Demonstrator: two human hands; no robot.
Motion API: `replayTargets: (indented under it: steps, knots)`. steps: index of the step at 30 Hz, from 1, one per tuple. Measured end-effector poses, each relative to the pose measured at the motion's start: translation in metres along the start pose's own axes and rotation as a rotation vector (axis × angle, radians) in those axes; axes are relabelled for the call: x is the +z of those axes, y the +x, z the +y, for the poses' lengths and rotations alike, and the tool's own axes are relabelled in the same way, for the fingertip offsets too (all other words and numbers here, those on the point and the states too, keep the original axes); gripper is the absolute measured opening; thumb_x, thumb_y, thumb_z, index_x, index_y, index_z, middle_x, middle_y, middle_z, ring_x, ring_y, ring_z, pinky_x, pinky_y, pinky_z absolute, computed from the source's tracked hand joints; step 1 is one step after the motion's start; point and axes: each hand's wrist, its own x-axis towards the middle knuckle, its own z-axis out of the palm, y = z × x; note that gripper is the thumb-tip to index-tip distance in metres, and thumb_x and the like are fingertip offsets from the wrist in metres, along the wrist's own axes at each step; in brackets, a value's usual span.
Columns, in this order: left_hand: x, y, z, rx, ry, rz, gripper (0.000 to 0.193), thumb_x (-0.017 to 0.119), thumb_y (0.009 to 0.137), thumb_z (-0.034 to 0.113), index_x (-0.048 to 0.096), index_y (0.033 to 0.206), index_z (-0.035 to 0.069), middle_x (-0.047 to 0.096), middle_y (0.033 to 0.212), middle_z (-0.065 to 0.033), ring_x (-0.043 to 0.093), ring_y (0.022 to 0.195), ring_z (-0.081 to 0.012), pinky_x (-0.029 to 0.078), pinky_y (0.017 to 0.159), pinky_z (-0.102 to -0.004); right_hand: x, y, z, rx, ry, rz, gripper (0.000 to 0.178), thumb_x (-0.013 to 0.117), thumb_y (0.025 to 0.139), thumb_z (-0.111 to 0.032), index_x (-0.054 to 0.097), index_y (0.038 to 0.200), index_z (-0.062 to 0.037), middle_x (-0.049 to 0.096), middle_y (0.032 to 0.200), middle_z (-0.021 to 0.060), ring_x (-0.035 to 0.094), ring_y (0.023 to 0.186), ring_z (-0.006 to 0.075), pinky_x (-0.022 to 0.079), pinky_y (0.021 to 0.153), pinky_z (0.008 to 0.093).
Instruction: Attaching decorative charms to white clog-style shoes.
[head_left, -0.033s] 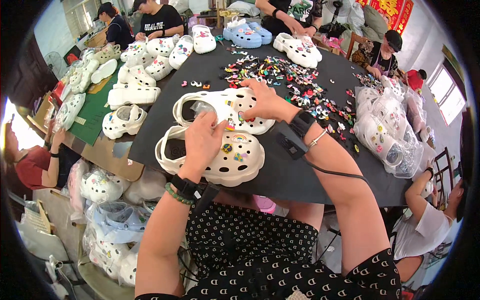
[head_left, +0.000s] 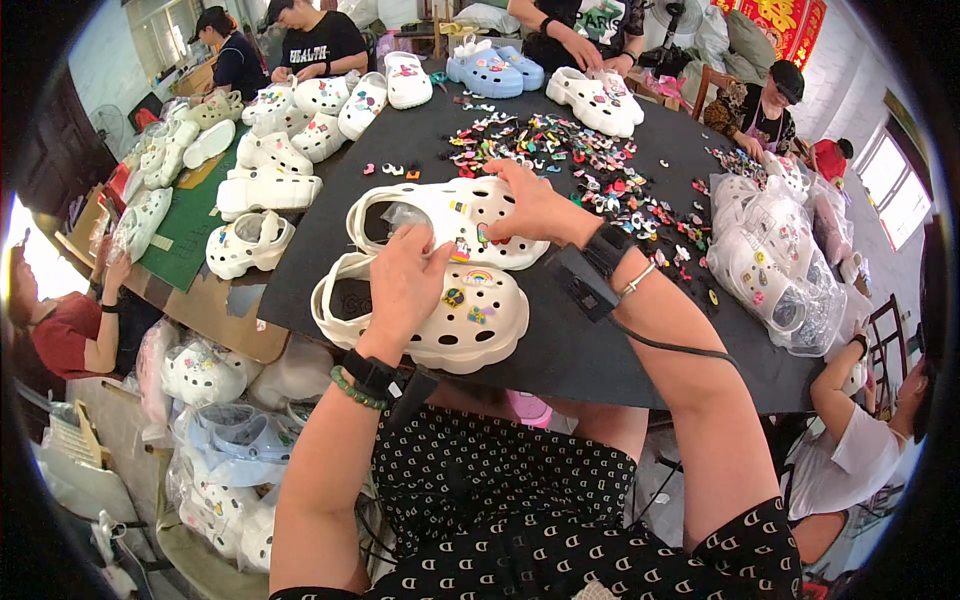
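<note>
Two white clogs lie side by side before me, toes to the right. My right hand (head_left: 545,208) curves over the toe of the farther clog (head_left: 462,192), its thumb by a colourful charm on the upper. At that clog's foot opening, my left hand (head_left: 408,278) is closed on the upper's edge, thumb near another charm; its fingertips are partly hidden. Clear plastic (head_left: 402,216) shows inside the opening. Under my left wrist is the nearer clog (head_left: 490,330), which bears a rainbow charm (head_left: 479,277) and two others.
Many loose charms (head_left: 620,185) are strewn over the black table (head_left: 590,350). White clogs (head_left: 268,190) stand at the left, blue clogs (head_left: 488,72) at the back. Bagged clogs (head_left: 770,255) are piled on the right. Several people work around the tables. A dark cable (head_left: 670,345) runs along my right forearm.
</note>
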Motion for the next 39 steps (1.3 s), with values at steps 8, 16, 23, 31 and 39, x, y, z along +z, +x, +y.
replayTargets:
  steps: [8, 16, 23, 31, 39]
  knots:
    - [0.002, -0.005, -0.007, 0.024, 0.029, 0.028, 0.032, 0.072, 0.084, 0.023, 0.049, 0.079, 0.000, 0.053, 0.074, -0.0155, 0.053, 0.070, -0.0366, 0.041, 0.062, -0.0441, -0.007, -0.076, 0.025, -0.162, 0.030, 0.243, 0.047, 0.076, 0.080, -0.018, 0.057, 0.121, -0.0064, 0.056, 0.122, 0.0098, 0.057, 0.107, 0.0179, 0.048, 0.089, 0.0315]
    - [0.004, -0.001, -0.008, 0.045, 0.050, 0.034, 0.029, 0.070, 0.086, 0.021, 0.050, 0.082, 0.000, 0.053, 0.075, -0.0176, 0.053, 0.070, -0.0384, 0.042, 0.063, -0.0440, -0.062, -0.177, 0.101, 0.122, -0.165, 0.300, 0.015, 0.069, 0.080, -0.012, 0.067, 0.090, -0.0019, 0.068, 0.081, 0.0128, 0.066, 0.072, 0.0219, 0.052, 0.067, 0.0337]
    - [0.001, -0.004, -0.015, 0.052, 0.077, 0.023, 0.025, 0.070, 0.085, 0.017, 0.056, 0.097, 0.000, 0.057, 0.096, -0.0193, 0.055, 0.091, -0.0387, 0.045, 0.079, -0.0444, -0.077, -0.235, 0.154, 0.307, -0.251, 0.339, 0.012, 0.066, 0.079, -0.010, 0.067, 0.088, -0.0017, 0.069, 0.081, 0.0156, 0.067, 0.076, 0.0295, 0.053, 0.071, 0.0380]
    - [-0.026, -0.008, 0.007, -0.238, 0.093, 0.035, 0.044, 0.069, 0.087, 0.017, 0.047, 0.122, 0.001, 0.047, 0.126, -0.0222, 0.045, 0.115, -0.0356, 0.043, 0.091, -0.0428, -0.076, -0.258, 0.176, 0.343, -0.293, 0.321, 0.011, 0.067, 0.078, -0.010, 0.066, 0.085, -0.0011, 0.068, 0.082, 0.0157, 0.066, 0.080, 0.0328, 0.052, 0.073, 0.0411]
    - [-0.057, -0.007, 0.001, -0.628, -0.269, -0.345, 0.039, 0.063, 0.095, 0.034, 0.062, 0.084, -0.004, 0.061, 0.073, -0.0033, 0.051, 0.064, -0.0109, 0.042, 0.061, -0.0278, -0.073, -0.251, 0.173, 0.286, -0.241, 0.285, 0.016, 0.074, 0.075, -0.015, 0.066, 0.081, -0.0021, 0.067, 0.079, 0.0140, 0.065, 0.078, 0.0319, 0.051, 0.071, 0.0416]
